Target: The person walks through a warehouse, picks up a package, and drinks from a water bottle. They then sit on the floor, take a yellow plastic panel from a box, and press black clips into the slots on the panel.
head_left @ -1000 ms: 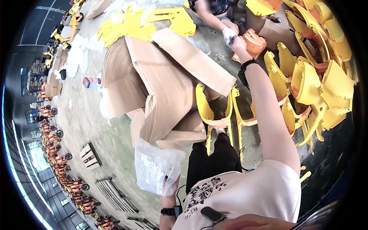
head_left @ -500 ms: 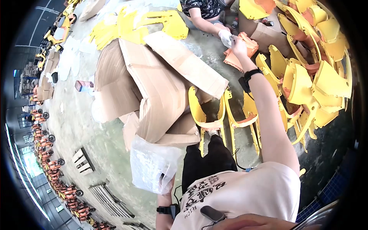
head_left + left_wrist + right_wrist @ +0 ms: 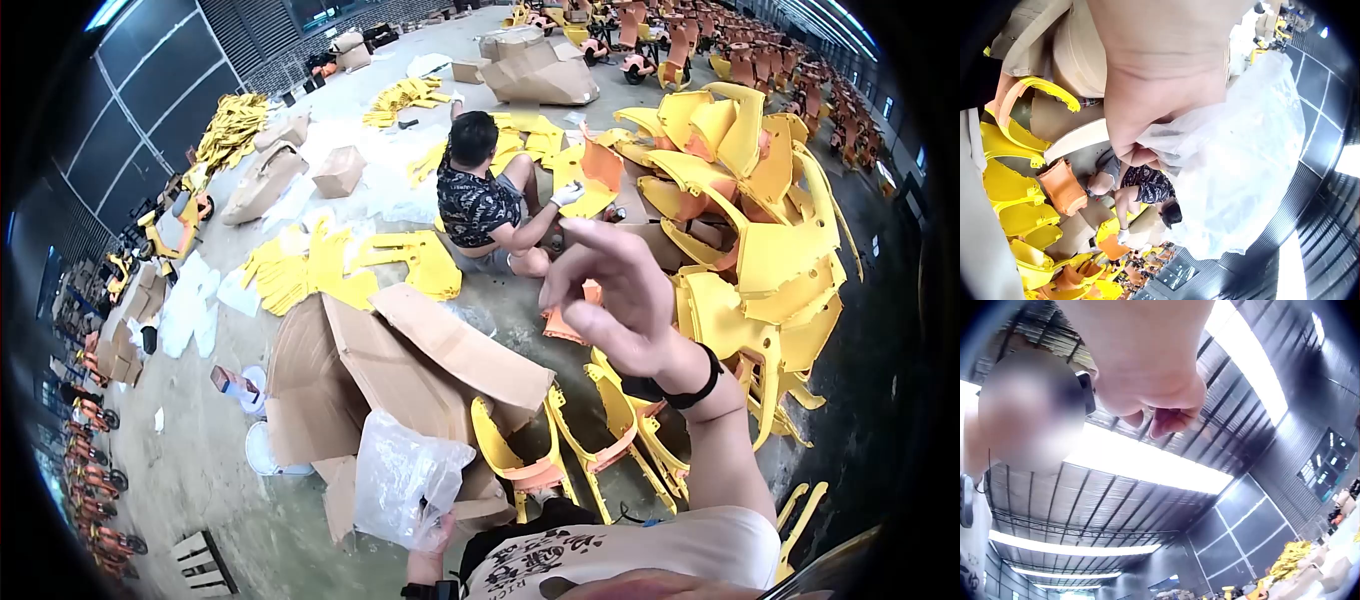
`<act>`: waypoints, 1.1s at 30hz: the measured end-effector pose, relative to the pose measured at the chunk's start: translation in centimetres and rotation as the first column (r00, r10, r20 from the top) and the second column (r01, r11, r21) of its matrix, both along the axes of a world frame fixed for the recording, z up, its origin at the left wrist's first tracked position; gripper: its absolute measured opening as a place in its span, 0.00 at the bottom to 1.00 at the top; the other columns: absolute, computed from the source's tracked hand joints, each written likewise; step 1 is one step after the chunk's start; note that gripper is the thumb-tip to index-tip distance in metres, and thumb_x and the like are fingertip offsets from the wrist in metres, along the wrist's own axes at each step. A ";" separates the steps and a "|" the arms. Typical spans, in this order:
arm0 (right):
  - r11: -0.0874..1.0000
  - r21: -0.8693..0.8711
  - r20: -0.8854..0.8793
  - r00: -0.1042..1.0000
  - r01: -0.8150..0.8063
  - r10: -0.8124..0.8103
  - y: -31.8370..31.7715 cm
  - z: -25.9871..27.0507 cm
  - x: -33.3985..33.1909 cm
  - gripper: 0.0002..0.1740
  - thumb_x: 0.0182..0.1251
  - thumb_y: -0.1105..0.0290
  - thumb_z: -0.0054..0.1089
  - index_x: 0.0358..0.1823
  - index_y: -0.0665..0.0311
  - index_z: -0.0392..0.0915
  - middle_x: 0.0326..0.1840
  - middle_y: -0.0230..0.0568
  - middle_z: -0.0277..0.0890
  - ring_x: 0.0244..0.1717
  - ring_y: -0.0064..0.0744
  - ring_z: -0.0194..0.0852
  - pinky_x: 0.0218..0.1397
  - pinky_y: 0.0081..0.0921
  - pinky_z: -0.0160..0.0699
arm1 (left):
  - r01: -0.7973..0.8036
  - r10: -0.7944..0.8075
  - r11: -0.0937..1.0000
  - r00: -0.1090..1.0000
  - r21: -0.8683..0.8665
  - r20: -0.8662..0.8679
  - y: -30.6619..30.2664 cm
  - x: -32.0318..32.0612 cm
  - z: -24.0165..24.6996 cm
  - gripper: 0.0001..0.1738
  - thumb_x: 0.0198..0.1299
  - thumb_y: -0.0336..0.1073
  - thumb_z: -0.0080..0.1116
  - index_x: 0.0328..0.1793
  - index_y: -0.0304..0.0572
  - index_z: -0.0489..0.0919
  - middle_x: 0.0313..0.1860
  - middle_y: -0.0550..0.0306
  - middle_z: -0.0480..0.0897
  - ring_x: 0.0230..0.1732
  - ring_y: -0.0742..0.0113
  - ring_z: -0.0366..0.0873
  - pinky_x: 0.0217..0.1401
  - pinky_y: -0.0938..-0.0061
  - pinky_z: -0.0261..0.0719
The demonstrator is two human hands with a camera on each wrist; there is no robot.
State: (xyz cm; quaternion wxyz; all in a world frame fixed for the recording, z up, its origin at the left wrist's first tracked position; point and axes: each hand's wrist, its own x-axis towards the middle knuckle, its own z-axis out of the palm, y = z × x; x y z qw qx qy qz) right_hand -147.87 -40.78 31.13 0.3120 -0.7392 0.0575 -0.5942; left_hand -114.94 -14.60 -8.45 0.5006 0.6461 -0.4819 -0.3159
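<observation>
My left hand (image 3: 433, 537) grips a cloudy clear plastic bag (image 3: 410, 475) low in front of me. The left wrist view shows the bag (image 3: 1241, 162) bunched at the curled fingers, its loose part spreading out to the right. My right hand (image 3: 615, 295) is raised ahead of my chest with its fingers loosely bent, and nothing shows between them. Behind that hand, partly hidden, lies an orange molded panel (image 3: 565, 325). Yellow U-shaped plastic frames (image 3: 520, 470) stand on the floor just beyond me.
Opened cardboard cartons (image 3: 400, 350) lie beyond the bag. A seated person (image 3: 485, 195) in a dark patterned shirt and white gloves works farther ahead. Yellow shells (image 3: 760, 250) are heaped at the right, flat yellow parts (image 3: 410, 265) lie ahead, and a pallet (image 3: 203, 565) sits at lower left.
My right hand has drawn back and up from the seated person's gloved hand and the orange panel. The head view has tilted up. My left hand keeps hold of the bag.
</observation>
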 end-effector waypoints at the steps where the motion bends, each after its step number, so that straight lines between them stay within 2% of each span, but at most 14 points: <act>1: 0.993 -0.107 0.045 0.998 -0.047 0.052 2.3 2.3 0.4 0.26 0.65 0.77 0.53 0.66 0.65 0.66 0.34 0.38 0.74 0.29 0.24 0.72 0.32 0.20 0.73 | -0.007 0.008 1.000 1.000 -0.007 0.019 -0.3 -0.4 2.0 0.14 0.69 0.45 0.44 0.53 0.50 0.76 0.44 0.60 0.82 0.40 0.69 0.76 0.36 0.71 0.65; 3: 0.863 -0.505 -0.106 0.994 -0.033 -0.024 4.9 6.9 0.0 0.08 0.61 0.78 0.56 0.42 0.69 0.75 0.29 0.41 0.76 0.23 0.31 0.73 0.26 0.23 0.72 | 0.127 -0.067 0.991 0.770 0.049 -0.635 -2.3 -2.9 8.5 0.23 0.60 0.31 0.57 0.62 0.42 0.71 0.58 0.51 0.77 0.54 0.58 0.76 0.56 0.58 0.75; 5: 0.859 -0.510 0.055 0.998 0.041 -0.015 8.6 9.5 0.7 0.02 0.55 0.80 0.57 0.28 0.66 0.75 0.29 0.40 0.79 0.18 0.29 0.71 0.20 0.21 0.68 | 0.155 -0.030 0.985 0.602 0.080 -0.798 -2.5 -3.3 10.1 0.22 0.60 0.31 0.56 0.62 0.42 0.71 0.58 0.52 0.77 0.54 0.59 0.75 0.55 0.59 0.74; 11: 0.904 -0.392 0.101 0.985 0.169 -0.140 12.6 10.9 0.3 0.03 0.53 0.81 0.57 0.28 0.66 0.76 0.29 0.40 0.80 0.18 0.28 0.71 0.20 0.20 0.66 | 0.118 0.010 0.989 0.524 0.085 -0.851 -1.0 -3.5 11.3 0.21 0.62 0.31 0.55 0.62 0.42 0.70 0.57 0.52 0.76 0.54 0.61 0.74 0.52 0.62 0.73; 16: 0.964 -0.022 -0.016 0.964 0.266 -0.266 14.4 11.1 -1.1 0.04 0.51 0.82 0.57 0.27 0.65 0.76 0.29 0.39 0.80 0.18 0.28 0.71 0.20 0.19 0.65 | 0.137 -0.054 0.989 0.696 0.059 -0.716 -1.1 -3.8 11.1 0.20 0.63 0.31 0.54 0.62 0.42 0.69 0.56 0.52 0.75 0.54 0.63 0.73 0.50 0.64 0.72; 18: 0.836 -0.548 -0.011 0.999 0.027 -0.040 7.7 7.5 -1.5 0.12 0.53 0.82 0.56 0.41 0.71 0.79 0.30 0.41 0.77 0.23 0.31 0.73 0.20 0.23 0.64 | 0.150 -0.100 0.988 0.799 0.036 -0.593 -0.8 -3.6 10.6 0.20 0.63 0.31 0.54 0.61 0.42 0.68 0.56 0.52 0.75 0.53 0.64 0.72 0.49 0.65 0.72; 19: 0.895 -0.438 0.111 0.993 0.084 -0.039 6.0 3.7 0.2 0.17 0.57 0.82 0.55 0.50 0.70 0.76 0.34 0.40 0.77 0.25 0.32 0.73 0.24 0.27 0.69 | 0.163 -0.110 0.986 0.744 0.020 -0.659 -0.9 -3.4 10.6 0.20 0.64 0.31 0.54 0.61 0.42 0.68 0.56 0.52 0.75 0.53 0.64 0.72 0.49 0.65 0.72; 20: 0.984 -0.173 -0.052 0.998 0.032 -0.042 5.6 0.4 0.6 0.19 0.60 0.80 0.54 0.54 0.65 0.75 0.37 0.43 0.76 0.32 0.34 0.76 0.34 0.27 0.75 | 0.160 -0.109 0.986 0.472 -0.037 -0.875 -0.6 -3.7 12.0 0.17 0.64 0.34 0.53 0.59 0.43 0.71 0.56 0.53 0.76 0.53 0.65 0.72 0.48 0.65 0.70; 21: 0.998 0.064 -0.099 0.995 0.023 -0.017 5.4 -2.8 1.3 0.17 0.62 0.79 0.53 0.54 0.66 0.74 0.34 0.38 0.75 0.31 0.26 0.74 0.34 0.25 0.73 | 0.157 -0.108 0.987 0.471 -0.037 -0.876 -0.7 -3.7 12.5 0.17 0.64 0.34 0.53 0.59 0.43 0.71 0.56 0.53 0.76 0.53 0.65 0.72 0.48 0.65 0.70; 23: 0.845 0.534 -0.090 0.992 -0.028 0.090 4.4 -11.6 4.4 0.15 0.67 0.73 0.54 0.55 0.68 0.72 0.33 0.31 0.73 0.32 0.19 0.69 0.36 0.20 0.69 | -0.074 0.207 0.974 -0.108 0.215 -0.972 -0.5 -3.7 12.9 0.17 0.69 0.49 0.46 0.52 0.48 0.77 0.44 0.59 0.81 0.41 0.69 0.74 0.44 0.70 0.66; 26: 0.545 0.839 -0.100 0.980 -0.009 0.170 2.5 -23.0 8.8 0.23 0.67 0.68 0.58 0.60 0.69 0.68 0.32 0.33 0.76 0.30 0.20 0.71 0.33 0.21 0.72 | -0.070 0.181 0.980 -0.100 0.189 -0.978 1.4 -2.3 12.1 0.17 0.69 0.48 0.46 0.51 0.46 0.77 0.42 0.60 0.80 0.41 0.68 0.72 0.43 0.70 0.67; 29: 0.547 0.830 -0.245 0.953 0.110 0.179 2.4 -25.4 11.8 0.26 0.67 0.64 0.59 0.61 0.71 0.68 0.33 0.37 0.78 0.31 0.21 0.73 0.33 0.23 0.73 | -0.046 0.154 0.987 -0.062 0.157 -0.986 3.3 -1.1 12.9 0.15 0.68 0.45 0.48 0.51 0.45 0.77 0.40 0.60 0.79 0.40 0.69 0.72 0.42 0.71 0.68; 30: 0.577 0.816 -0.199 0.954 0.034 0.225 3.3 -24.8 12.9 0.28 0.67 0.59 0.58 0.62 0.71 0.67 0.33 0.36 0.77 0.30 0.22 0.73 0.34 0.22 0.74 | -0.033 0.137 0.990 -0.076 0.140 -0.988 4.1 -0.8 13.3 0.14 0.68 0.42 0.49 0.52 0.44 0.77 0.40 0.60 0.78 0.40 0.69 0.72 0.42 0.72 0.69; 33: 0.255 0.960 -0.123 0.647 -0.115 0.753 7.4 -23.8 15.7 0.39 0.73 0.39 0.38 0.70 0.64 0.60 0.48 0.39 0.77 0.44 0.27 0.74 0.47 0.26 0.76 | -0.175 0.054 0.982 -0.133 0.077 -0.990 6.7 0.4 13.4 0.15 0.65 0.38 0.52 0.55 0.42 0.75 0.39 0.59 0.76 0.39 0.67 0.71 0.40 0.73 0.70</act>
